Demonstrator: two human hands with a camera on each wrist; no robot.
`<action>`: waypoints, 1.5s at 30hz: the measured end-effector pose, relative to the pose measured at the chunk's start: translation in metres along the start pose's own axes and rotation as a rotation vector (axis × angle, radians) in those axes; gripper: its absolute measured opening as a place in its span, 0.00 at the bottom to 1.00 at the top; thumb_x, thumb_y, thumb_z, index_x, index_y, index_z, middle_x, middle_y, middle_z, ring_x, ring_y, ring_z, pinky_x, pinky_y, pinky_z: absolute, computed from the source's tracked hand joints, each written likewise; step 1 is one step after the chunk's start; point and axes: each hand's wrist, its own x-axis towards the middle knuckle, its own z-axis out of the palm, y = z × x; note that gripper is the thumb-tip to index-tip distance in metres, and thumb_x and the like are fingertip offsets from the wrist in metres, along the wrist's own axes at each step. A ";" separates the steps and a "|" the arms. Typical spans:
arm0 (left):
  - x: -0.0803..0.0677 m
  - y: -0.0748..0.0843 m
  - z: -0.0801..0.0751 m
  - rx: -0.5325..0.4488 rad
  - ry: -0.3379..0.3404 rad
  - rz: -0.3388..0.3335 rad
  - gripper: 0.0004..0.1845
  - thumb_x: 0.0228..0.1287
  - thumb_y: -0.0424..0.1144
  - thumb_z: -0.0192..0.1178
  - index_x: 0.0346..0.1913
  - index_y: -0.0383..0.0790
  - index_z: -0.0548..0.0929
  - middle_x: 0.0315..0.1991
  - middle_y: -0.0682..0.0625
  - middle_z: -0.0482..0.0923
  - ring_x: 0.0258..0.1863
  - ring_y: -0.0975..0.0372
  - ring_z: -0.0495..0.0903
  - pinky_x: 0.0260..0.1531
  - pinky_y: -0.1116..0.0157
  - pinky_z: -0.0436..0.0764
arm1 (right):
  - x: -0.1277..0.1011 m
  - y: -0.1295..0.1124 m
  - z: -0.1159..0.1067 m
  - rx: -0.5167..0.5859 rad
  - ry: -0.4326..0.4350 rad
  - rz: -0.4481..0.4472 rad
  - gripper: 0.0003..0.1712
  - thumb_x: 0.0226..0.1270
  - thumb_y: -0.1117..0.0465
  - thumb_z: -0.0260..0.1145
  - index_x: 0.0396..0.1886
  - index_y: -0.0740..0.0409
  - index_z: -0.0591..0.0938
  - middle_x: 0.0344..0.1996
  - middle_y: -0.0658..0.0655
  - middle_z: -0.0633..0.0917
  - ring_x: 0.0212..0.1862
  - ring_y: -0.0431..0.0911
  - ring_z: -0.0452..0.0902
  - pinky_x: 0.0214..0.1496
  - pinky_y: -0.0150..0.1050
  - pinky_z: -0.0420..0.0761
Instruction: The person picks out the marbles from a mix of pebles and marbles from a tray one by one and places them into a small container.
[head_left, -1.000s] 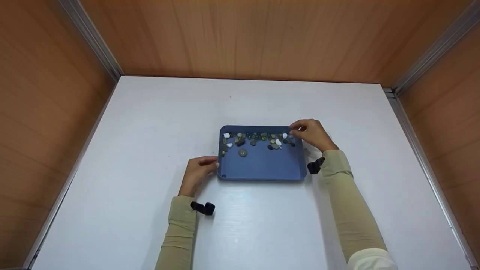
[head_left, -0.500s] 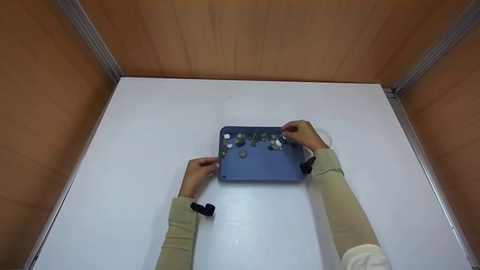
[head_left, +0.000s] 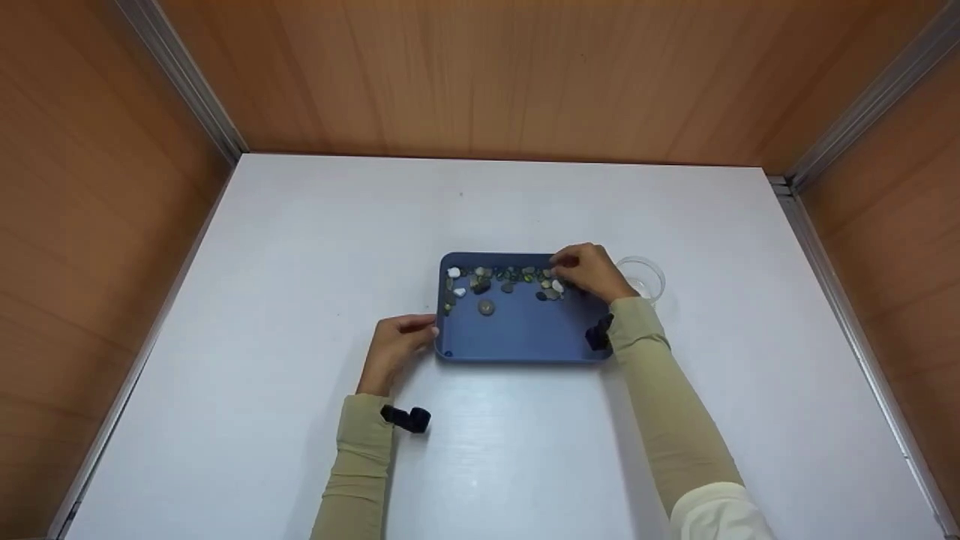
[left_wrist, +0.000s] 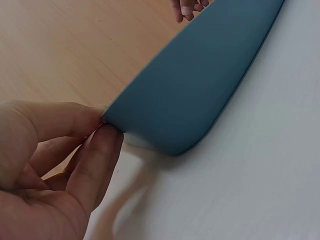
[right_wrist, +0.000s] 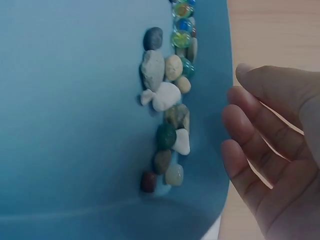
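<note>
A blue rectangular tray (head_left: 525, 334) holds pebbles and glass marbles, gathered mostly along its far side. My left hand (head_left: 394, 349) pinches the rim at the tray's left side; the left wrist view shows thumb and fingers (left_wrist: 95, 165) on the edge of the tray wall (left_wrist: 190, 80). Over the far right part of the tray hovers my right hand (head_left: 592, 271). In the right wrist view that hand (right_wrist: 280, 145) has loosely bent fingers with nothing visible between them, beside the tray's rim. White pebbles (right_wrist: 166, 96), a grey stone (right_wrist: 153, 70) and marbles (right_wrist: 181, 38) lie nearby.
A clear round container (head_left: 651, 274) stands right of the tray, partly hidden by my right wrist. Wood-grain panels (head_left: 480, 82) enclose the white table (head_left: 337, 225) at the back and sides. A round grey-brown stone (head_left: 486, 307) lies apart in the tray.
My right hand has moved left along the tray's far side, uncovering the clear container behind it. The left hand and the tray have stayed almost still.
</note>
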 end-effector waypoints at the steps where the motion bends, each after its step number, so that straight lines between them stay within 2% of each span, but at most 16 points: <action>1: 0.000 0.000 0.000 0.003 0.000 0.000 0.16 0.56 0.31 0.66 0.50 0.36 0.85 0.50 0.41 0.82 0.45 0.59 0.81 0.48 0.64 0.80 | 0.001 0.000 0.001 0.001 0.000 -0.001 0.15 0.65 0.63 0.65 0.48 0.65 0.84 0.44 0.64 0.86 0.42 0.51 0.80 0.43 0.43 0.79; 7: 0.000 0.000 0.001 0.015 0.002 0.008 0.16 0.56 0.32 0.66 0.49 0.37 0.85 0.49 0.42 0.82 0.46 0.58 0.81 0.47 0.65 0.81 | 0.004 0.001 0.009 0.007 -0.009 0.009 0.14 0.64 0.64 0.65 0.48 0.66 0.84 0.45 0.65 0.85 0.46 0.54 0.81 0.49 0.46 0.80; 17: -0.004 0.002 0.005 0.003 0.008 0.014 0.15 0.57 0.32 0.66 0.49 0.37 0.85 0.48 0.42 0.83 0.45 0.58 0.81 0.46 0.64 0.81 | 0.004 0.005 0.016 -0.032 0.020 0.017 0.14 0.64 0.65 0.64 0.47 0.67 0.84 0.43 0.65 0.86 0.43 0.53 0.81 0.46 0.45 0.81; 28: -0.003 0.002 0.006 0.004 0.005 0.008 0.15 0.57 0.33 0.67 0.49 0.38 0.86 0.49 0.43 0.83 0.46 0.58 0.81 0.47 0.63 0.81 | 0.005 0.006 0.022 -0.053 0.013 0.059 0.14 0.64 0.60 0.66 0.46 0.62 0.85 0.41 0.62 0.87 0.44 0.53 0.82 0.45 0.47 0.81; 31: -0.004 0.002 0.007 0.003 0.003 0.004 0.15 0.57 0.33 0.66 0.49 0.38 0.86 0.50 0.43 0.83 0.46 0.58 0.81 0.47 0.63 0.81 | 0.005 0.005 0.024 -0.047 0.014 0.069 0.14 0.64 0.60 0.66 0.46 0.62 0.85 0.41 0.62 0.87 0.42 0.52 0.82 0.42 0.45 0.81; 38: -0.005 0.002 0.008 -0.003 0.000 0.008 0.15 0.57 0.32 0.67 0.49 0.38 0.85 0.49 0.42 0.83 0.46 0.58 0.81 0.47 0.64 0.81 | 0.004 0.004 0.027 -0.059 0.018 0.099 0.13 0.63 0.60 0.67 0.44 0.62 0.85 0.35 0.60 0.86 0.29 0.44 0.78 0.29 0.35 0.76; 45: -0.003 0.002 0.007 -0.001 0.003 0.007 0.15 0.57 0.32 0.67 0.49 0.38 0.85 0.49 0.42 0.83 0.45 0.59 0.81 0.46 0.64 0.81 | 0.003 0.003 0.029 -0.066 0.019 0.122 0.14 0.61 0.61 0.68 0.45 0.63 0.84 0.35 0.60 0.86 0.30 0.44 0.79 0.32 0.35 0.76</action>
